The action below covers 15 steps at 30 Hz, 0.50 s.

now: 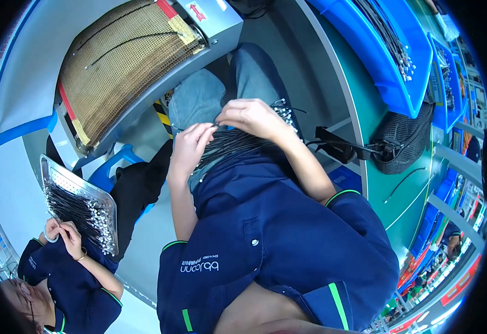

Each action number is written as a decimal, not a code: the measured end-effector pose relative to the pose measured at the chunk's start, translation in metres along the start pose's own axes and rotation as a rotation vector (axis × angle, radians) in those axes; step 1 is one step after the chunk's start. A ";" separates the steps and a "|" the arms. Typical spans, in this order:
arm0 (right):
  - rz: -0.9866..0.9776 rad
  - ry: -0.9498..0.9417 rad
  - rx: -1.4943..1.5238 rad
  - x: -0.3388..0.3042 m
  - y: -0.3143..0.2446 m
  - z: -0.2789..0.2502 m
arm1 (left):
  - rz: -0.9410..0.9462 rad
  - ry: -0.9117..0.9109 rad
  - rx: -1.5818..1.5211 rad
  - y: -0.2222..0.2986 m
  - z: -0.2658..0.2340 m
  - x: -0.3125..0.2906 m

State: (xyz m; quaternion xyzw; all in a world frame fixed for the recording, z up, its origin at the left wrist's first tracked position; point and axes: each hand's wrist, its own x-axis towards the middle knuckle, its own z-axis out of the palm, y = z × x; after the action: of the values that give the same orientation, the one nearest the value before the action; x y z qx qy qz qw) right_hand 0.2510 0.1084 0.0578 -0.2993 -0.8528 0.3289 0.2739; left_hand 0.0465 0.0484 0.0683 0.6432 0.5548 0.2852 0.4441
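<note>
My left hand [189, 146] and my right hand [250, 118] meet above my lap, fingertips pinched close together. Between them is a thin black cable [216, 124], mostly covered by the fingers. Beneath my hands, a bundle of black cables [229, 146] lies across my thighs. White connectors [285, 114] cluster at its right end, just beyond my right wrist. The exact part of the cable that each hand grips is too small to make out.
A mesh conveyor belt [126, 61] carrying two black cables runs at the far left. On the right, a green table [404, 192] holds a blue bin [391, 83] of cables and a black mesh bag [402, 139]. Lower left, a co-worker handles cables over a metal tray [115, 203].
</note>
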 end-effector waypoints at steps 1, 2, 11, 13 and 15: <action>0.058 0.007 -0.034 -0.002 0.002 -0.002 | -0.054 -0.004 -0.011 -0.002 -0.003 -0.001; 0.056 0.007 -0.031 -0.003 0.003 -0.003 | -0.109 -0.006 -0.020 -0.003 -0.006 -0.001; -0.154 0.042 -0.119 0.001 0.001 0.005 | -0.201 -0.250 -0.056 -0.008 -0.011 0.005; -0.145 0.031 -0.031 0.001 0.000 0.011 | -0.194 -0.210 -0.089 -0.010 -0.008 0.004; -0.134 0.034 -0.020 0.002 0.002 0.012 | -0.188 -0.169 -0.121 -0.009 -0.006 0.003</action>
State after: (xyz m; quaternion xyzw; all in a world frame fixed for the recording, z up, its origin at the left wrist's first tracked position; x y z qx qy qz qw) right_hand 0.2420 0.1063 0.0497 -0.2500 -0.8693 0.2961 0.3069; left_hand 0.0382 0.0523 0.0627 0.5821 0.5549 0.2202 0.5520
